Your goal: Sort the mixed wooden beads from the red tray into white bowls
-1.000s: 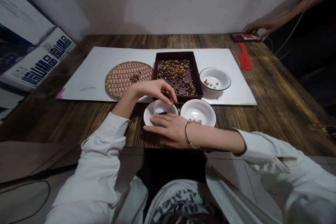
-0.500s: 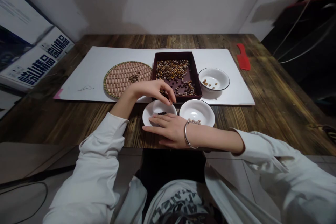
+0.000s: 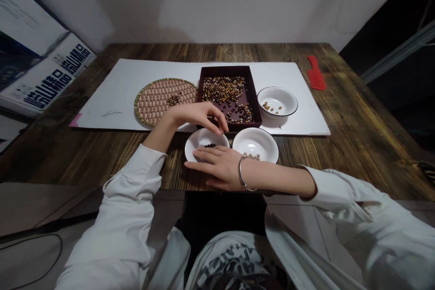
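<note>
My left hand is curled over the front edge of a dark red box tray full of small brown, yellow and grey beads. Its thumb and fingertips come close together above the back rim of a white bowl; anything between them is too small to make out. Dark beads lie in that bowl. Lying flat across the bowl's front, my right hand has its fingers stretched out and holds nothing. Behind its wrist, a second white bowl contains pale beads.
On a white board, a round woven mat bears a small cluster of beads. A rimmed white bowl with several yellowish pieces stands right of the tray. Farther right lies a red comb-shaped object. Printed boxes stand at far left.
Both hands keep the same pose and place. The view has shifted very slightly, and the arm-like shape at the upper right edge no longer shows.
</note>
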`<state>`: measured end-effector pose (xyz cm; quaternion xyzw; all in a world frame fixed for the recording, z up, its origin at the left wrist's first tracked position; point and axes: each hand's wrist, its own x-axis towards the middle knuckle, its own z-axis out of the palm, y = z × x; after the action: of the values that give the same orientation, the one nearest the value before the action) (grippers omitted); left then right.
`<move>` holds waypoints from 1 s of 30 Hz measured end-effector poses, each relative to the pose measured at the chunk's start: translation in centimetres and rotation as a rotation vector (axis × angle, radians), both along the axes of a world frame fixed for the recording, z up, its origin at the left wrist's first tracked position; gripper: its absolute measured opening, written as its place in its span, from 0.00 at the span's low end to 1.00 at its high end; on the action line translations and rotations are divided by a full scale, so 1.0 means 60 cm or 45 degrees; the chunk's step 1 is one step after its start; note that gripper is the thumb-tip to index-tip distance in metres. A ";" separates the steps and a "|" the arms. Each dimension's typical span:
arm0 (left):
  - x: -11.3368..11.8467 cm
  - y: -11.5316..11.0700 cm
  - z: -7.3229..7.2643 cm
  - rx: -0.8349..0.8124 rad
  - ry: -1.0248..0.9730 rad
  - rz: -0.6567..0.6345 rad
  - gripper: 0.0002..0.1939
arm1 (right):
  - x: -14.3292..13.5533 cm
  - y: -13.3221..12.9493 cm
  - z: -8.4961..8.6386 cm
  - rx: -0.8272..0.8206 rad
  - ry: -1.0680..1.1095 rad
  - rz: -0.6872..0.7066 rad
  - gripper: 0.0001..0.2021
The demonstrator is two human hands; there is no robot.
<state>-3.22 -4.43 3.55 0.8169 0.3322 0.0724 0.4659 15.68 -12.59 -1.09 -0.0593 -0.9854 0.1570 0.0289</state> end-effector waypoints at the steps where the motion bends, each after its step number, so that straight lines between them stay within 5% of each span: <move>1: 0.000 0.000 0.000 0.000 0.004 0.002 0.12 | 0.000 0.000 -0.001 0.000 0.000 -0.001 0.29; 30: 0.005 -0.002 0.003 -0.015 -0.023 0.017 0.11 | 0.001 0.000 -0.003 0.004 0.022 -0.006 0.29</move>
<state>-2.92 -4.57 3.70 0.8111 0.3339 0.0809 0.4733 15.71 -12.59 -1.26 -0.0604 -0.9852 0.1558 0.0380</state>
